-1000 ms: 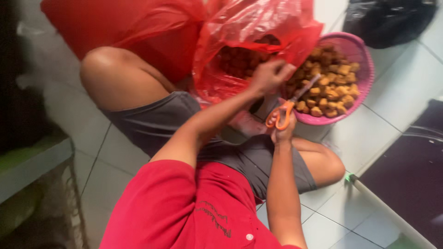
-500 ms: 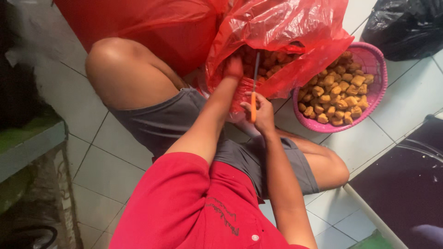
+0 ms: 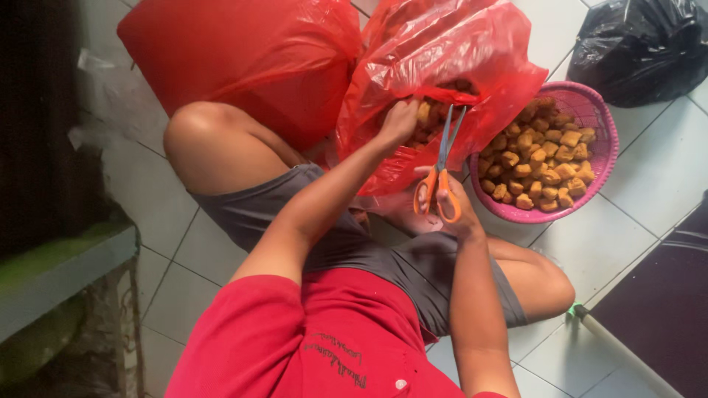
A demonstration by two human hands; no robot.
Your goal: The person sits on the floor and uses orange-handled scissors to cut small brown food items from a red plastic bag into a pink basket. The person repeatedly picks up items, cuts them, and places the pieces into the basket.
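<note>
A golden-brown fried piece (image 3: pixel 422 113) is sitting in the mouth of the red plastic bag (image 3: pixel 442 66), just above the centre of the frame, and the left hand (image 3: pixel 399 120) is reaching in from below and curling its fingers around it, so the piece is lying right at those fingertips, though how firmly they are gripping is hard to tell. The scissors (image 3: pixel 441 171) are standing nearly upright in the frame, their long axis running from the orange handles at the lower middle up to the metal blades, which are spreading apart in a narrow V with the tips pointing into the bag just to the right of the held piece. The right hand (image 3: pixel 451 210) is closing around those handles, fingers threaded through the loops, well below the piece; the left hand is therefore much the nearer of the two, and the piece is lying up and slightly left of the blade tips, close beside them but not between them as far as the view shows. More fried pieces are showing dimly through the bag. To the right, touching the bag's side, a pink plastic basket (image 3: pixel 601 158) is holding a heap of similar cut pieces (image 3: pixel 542 158). A second, fuller red bag (image 3: pixel 236 59) is resting at the upper left behind the person's bent knee (image 3: pixel 199 136), a black bag (image 3: pixel 641 44) is lying at the upper right, and pale floor tiles (image 3: pixel 627 243) are spreading beneath everything.
</note>
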